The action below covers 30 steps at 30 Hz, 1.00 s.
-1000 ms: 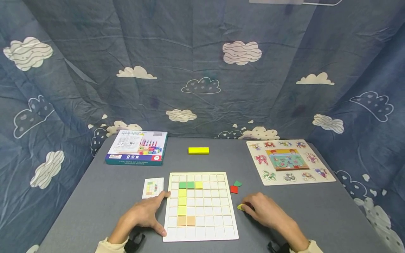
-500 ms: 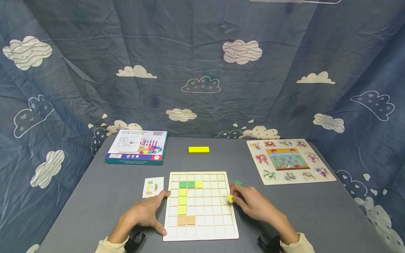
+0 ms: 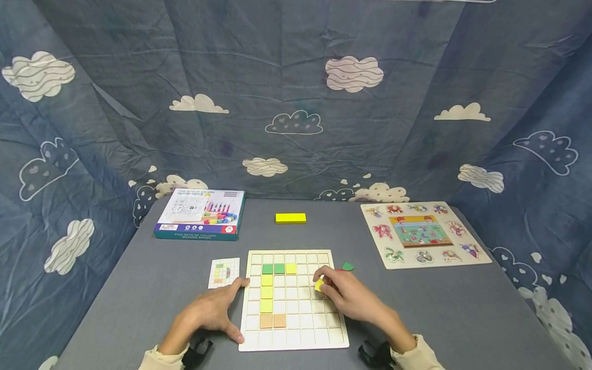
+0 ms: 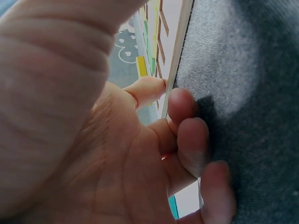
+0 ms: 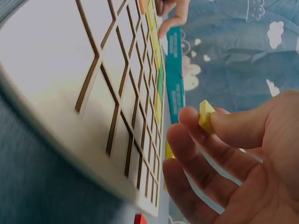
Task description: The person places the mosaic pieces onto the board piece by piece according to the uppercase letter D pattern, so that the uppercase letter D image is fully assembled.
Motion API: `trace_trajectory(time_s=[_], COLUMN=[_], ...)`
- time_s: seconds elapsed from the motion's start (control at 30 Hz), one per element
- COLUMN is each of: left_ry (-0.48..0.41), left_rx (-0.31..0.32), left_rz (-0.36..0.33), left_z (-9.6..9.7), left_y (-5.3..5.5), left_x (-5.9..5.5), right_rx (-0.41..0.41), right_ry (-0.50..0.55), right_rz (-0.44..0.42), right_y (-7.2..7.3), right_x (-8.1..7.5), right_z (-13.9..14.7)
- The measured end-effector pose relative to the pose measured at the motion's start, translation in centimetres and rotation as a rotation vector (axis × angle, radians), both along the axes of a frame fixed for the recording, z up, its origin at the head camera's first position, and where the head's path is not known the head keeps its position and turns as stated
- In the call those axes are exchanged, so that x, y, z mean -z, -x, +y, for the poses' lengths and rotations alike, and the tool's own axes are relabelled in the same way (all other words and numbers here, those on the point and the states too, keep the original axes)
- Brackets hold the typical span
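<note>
A white grid board (image 3: 306,339) lies on the grey table. Green, yellow and tan square tiles fill some of its cells towards the left. My left hand (image 3: 210,311) rests along the board's left edge, its index finger at the side and its thumb near the front corner. Over the right part of the board, my right hand (image 3: 353,295) pinches a small yellow tile (image 5: 205,115) between thumb and index finger. Right of the board, a green piece with a curved edge (image 3: 347,266) lies beside a red tile (image 5: 139,219), which the right hand mostly hides in the head view.
A small card (image 3: 224,273) printed with a coloured grid pattern lies left of the board. Farther back are a boxed set (image 3: 199,218), a yellow block (image 3: 290,219) and an animal picture board (image 3: 381,246). Cloud-printed cloth (image 3: 296,154) hangs behind the table.
My right hand has carried the yellow tile from the table, leftward and slightly away from me, to over the board. The left hand has stayed at the board's edge.
</note>
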<state>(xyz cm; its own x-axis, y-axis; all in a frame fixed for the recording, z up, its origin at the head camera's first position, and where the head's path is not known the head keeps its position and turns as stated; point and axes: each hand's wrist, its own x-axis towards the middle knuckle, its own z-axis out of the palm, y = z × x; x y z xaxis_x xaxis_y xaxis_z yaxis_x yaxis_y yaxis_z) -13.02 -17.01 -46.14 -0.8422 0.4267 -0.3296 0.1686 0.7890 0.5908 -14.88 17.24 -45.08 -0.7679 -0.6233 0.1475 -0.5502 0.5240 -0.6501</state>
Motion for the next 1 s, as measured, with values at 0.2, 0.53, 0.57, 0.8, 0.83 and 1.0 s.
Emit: trace_trajectory(time_s=[0.2,0.53,0.57,0.8,0.83,1.0], left_ry=[-0.008,-0.011,-0.011,-0.007,-0.01,-0.019], left_rx=[-0.009,-0.01,-0.01,0.003,0.004,0.008], left_rz=[-0.022,-0.034,-0.033,-0.026,-0.024,-0.02], left_z=[0.1,0.0,0.0,0.1,0.1,0.0], left_y=[-0.1,0.1,0.1,0.0,0.0,0.0], left_x=[-0.1,0.0,-0.1,-0.3,-0.2,-0.1], right_rx=[-0.036,-0.049,-0.053,-0.071,-0.078,-0.111], right_ry=[0.042,0.045,0.046,0.029,0.028,0.017], right_rz=[-0.088,-0.103,-0.095,-0.079,-0.072,-0.041], right_y=[-0.1,-0.2,-0.2,-0.5,-0.5,-0.8], right_x=[-0.1,0.1,0.2,0.8,0.9,1.2], right_z=[-1.4,-2.8,-2.9,-3.8,-4.0,-4.7])
